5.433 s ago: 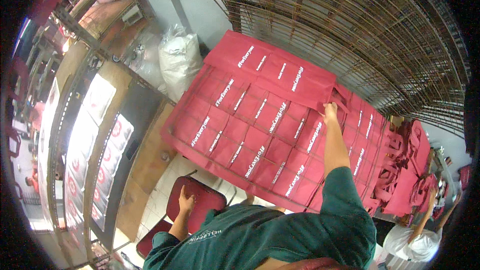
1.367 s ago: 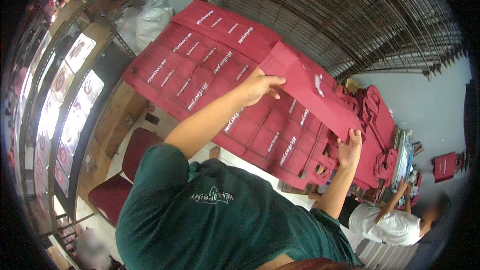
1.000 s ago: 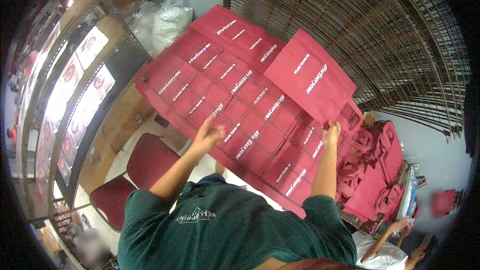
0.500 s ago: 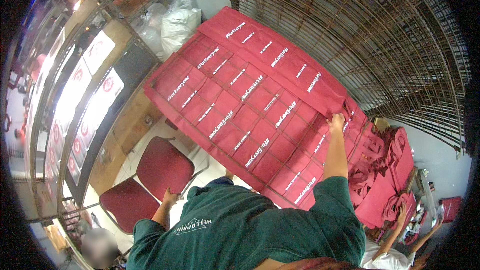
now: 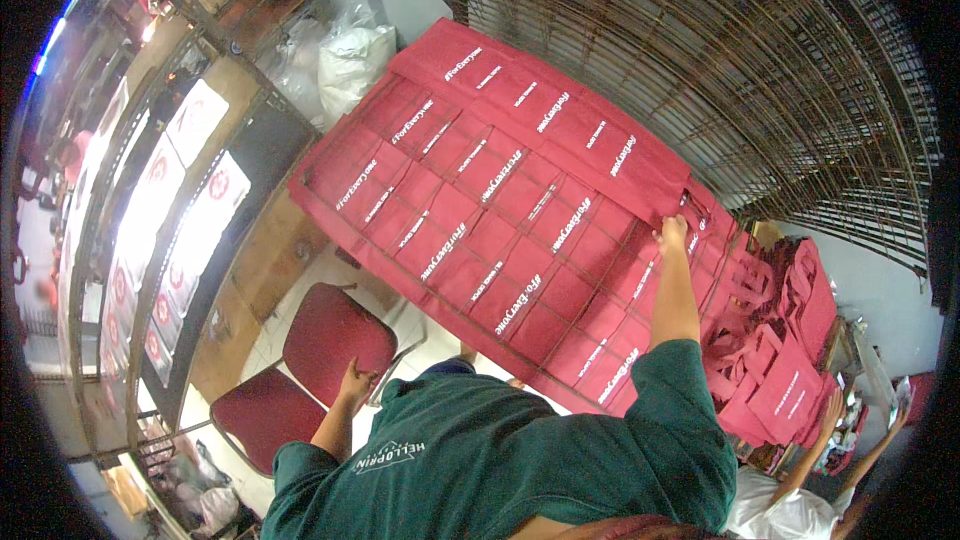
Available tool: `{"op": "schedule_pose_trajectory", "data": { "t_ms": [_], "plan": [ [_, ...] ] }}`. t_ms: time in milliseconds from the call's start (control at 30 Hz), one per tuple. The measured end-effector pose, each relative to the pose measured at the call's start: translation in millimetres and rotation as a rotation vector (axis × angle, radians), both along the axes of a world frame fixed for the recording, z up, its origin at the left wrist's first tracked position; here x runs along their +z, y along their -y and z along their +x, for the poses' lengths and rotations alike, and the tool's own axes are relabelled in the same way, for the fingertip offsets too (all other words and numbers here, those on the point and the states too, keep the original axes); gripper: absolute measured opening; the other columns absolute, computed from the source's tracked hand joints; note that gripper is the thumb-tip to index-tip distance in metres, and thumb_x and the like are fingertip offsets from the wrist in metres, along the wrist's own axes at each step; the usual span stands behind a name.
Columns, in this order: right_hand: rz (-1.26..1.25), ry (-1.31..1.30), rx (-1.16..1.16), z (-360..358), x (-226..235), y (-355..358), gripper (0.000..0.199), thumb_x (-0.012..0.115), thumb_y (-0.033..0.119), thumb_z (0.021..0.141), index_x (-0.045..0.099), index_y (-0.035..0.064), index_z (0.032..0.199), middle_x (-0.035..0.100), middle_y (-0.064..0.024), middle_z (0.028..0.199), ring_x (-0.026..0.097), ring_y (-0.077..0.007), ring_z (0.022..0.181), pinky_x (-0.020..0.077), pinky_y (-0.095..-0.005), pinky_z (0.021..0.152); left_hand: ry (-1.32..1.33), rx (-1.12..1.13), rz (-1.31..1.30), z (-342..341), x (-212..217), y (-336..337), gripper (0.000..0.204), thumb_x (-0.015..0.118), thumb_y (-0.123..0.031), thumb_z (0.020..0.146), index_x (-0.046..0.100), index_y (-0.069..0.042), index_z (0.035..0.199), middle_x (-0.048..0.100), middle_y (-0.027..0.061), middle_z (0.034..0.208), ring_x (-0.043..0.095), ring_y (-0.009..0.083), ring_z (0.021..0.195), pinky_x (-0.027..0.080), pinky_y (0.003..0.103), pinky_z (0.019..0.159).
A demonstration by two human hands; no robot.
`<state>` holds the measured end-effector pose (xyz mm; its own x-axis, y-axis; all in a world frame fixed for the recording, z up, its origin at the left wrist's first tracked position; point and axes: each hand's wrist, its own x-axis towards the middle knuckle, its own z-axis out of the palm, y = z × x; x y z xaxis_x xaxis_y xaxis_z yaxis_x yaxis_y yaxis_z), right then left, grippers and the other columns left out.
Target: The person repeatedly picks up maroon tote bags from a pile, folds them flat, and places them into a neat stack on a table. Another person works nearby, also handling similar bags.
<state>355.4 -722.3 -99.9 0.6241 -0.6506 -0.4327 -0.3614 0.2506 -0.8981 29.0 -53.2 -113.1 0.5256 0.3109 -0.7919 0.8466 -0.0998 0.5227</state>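
Note:
A broad wire rack (image 5: 470, 275) carries rows of red fabric bags (image 5: 520, 310) with white print. Along its far side runs an overlapping row of red bags (image 5: 560, 105). My right hand (image 5: 672, 231) is closed at the near end of that row, by the rack's edge. Whether its fingers grip wire or cloth is hidden. Low at my left side hangs my left hand (image 5: 355, 380), empty, fingers loosely apart, in front of a dark red chair (image 5: 335, 330). To the right, loose red bags with handles (image 5: 790, 380) lie in a heap.
Another person's hands (image 5: 832, 410) are beside the bag heap at lower right. Stacked wire racks (image 5: 690, 50) stand along the far wall. A long table with printed white sheets (image 5: 185, 230) is at the left. White sacks (image 5: 355, 65) sit behind the rack.
My right hand stays at nearly the same spot on the rack. My left hand has risen slightly. The other person's hands have moved up, and the bags near them lie differently, one now flatter.

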Motion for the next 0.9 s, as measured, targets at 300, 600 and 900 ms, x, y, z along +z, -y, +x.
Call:
{"op": "schedule_pose_trajectory", "data": {
  "t_ms": [300, 600, 900],
  "plan": [
    [-0.016, -0.018, -0.065, -0.5, -6.1, 3.4, 0.042, 0.049, 0.012, 0.081, 0.036, 0.0161, 0.121, 0.049, -0.006, 0.107, 0.05, -0.022, 0.089, 0.0468, -0.0427, 0.068, 0.078, -0.011, -0.022, -29.8, -41.9, -29.0, 0.071, 0.05, -0.002, 0.082, 0.01, -0.006, 0.14, 0.065, 0.015, 0.092, 0.057, 0.0146, 0.06, 0.046, 0.026, 0.052],
    [0.058, 0.056, -0.191, -18.2, 20.4, 4.8, 0.092, 0.054, 0.017, 0.081, -0.018, 0.0243, 0.139, 0.054, -0.0076, 0.112, 0.056, -0.022, 0.08, 0.046, -0.0413, 0.067, -0.053, 0.037, -0.236, -54.6, -65.9, -50.2, 0.079, 0.054, -0.001, 0.08, 0.004, -0.013, 0.141, 0.064, 0.0141, 0.093, 0.06, 0.0189, 0.058, 0.048, 0.03, 0.047],
    [-0.312, 0.181, -0.302, -133.0, 42.9, -12.5, 0.073, 0.066, 0.015, 0.077, 0.025, 0.0106, 0.137, 0.057, -0.0044, 0.077, 0.054, -0.0146, 0.064, 0.0446, -0.0296, 0.058, -0.048, 0.018, -0.234, -43.2, -76.4, -39.7, 0.076, 0.055, -0.006, 0.081, 0.008, -0.018, 0.14, 0.063, 0.0123, 0.098, 0.061, 0.0217, 0.061, 0.048, 0.036, 0.049]
  ]
}}
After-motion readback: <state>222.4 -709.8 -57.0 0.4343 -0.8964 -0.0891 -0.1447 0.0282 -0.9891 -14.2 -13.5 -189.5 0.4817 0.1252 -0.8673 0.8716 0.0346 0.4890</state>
